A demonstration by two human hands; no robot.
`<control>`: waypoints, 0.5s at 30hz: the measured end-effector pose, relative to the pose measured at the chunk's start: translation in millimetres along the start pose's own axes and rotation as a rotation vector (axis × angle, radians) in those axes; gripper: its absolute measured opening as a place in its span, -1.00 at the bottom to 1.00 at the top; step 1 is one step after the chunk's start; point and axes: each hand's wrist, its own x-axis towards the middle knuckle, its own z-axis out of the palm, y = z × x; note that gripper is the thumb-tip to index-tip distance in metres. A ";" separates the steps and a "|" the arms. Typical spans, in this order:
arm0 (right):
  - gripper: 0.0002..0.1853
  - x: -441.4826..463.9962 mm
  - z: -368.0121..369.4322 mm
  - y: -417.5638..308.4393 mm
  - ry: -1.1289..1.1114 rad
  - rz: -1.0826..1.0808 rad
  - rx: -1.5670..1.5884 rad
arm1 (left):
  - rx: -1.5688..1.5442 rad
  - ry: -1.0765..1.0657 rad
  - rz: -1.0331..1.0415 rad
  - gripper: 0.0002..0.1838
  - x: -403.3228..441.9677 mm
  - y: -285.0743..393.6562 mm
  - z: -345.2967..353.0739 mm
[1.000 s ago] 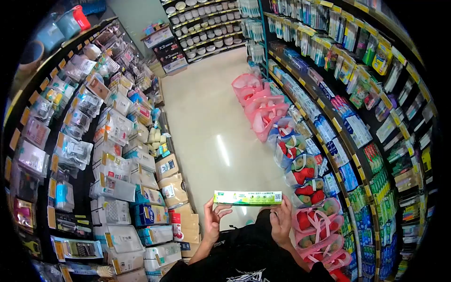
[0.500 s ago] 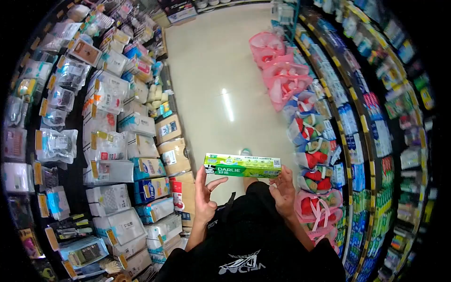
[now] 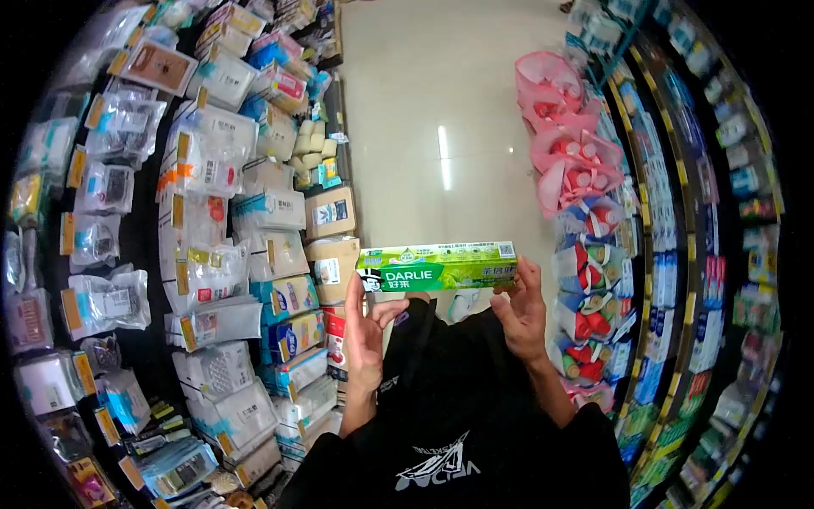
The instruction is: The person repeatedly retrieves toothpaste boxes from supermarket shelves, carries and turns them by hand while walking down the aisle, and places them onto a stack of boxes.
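Note:
A long green-and-white toothpaste box (image 3: 462, 276) marked DARLIE is held level in front of my body, its printed front and top side facing me. At the box's left end, my left hand (image 3: 366, 327) grips with the fingers behind the end and the thumb stretched below the lower edge. My right hand (image 3: 521, 314) closes on the opposite end, fingertips up along the side and thumb near the bottom corner. Both hands touch only the ends, so the lettering between them shows.
On the left, shelves hold packaged goods, among them clear plastic packets (image 3: 106, 301) and brown boxes (image 3: 329, 212). Pink bags (image 3: 577, 157) line the right side of the pale floor (image 3: 415, 76), beside shelves of boxed toothpaste (image 3: 657, 246).
The toothpaste box has come up a little in view and tilted, so more of its green front shows. The shelves and pink bags have shifted rightward in view.

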 end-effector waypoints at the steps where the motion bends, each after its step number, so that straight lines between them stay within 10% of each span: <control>1: -0.35 12.2 1.1 -1.1 -0.025 -0.019 -0.012 | 0.016 0.013 -0.014 0.38 8.0 7.5 0.4; 15: -0.37 205.5 14.7 34.1 -0.038 0.065 -0.027 | 0.055 0.006 -0.052 -0.06 190.2 25.2 -18.6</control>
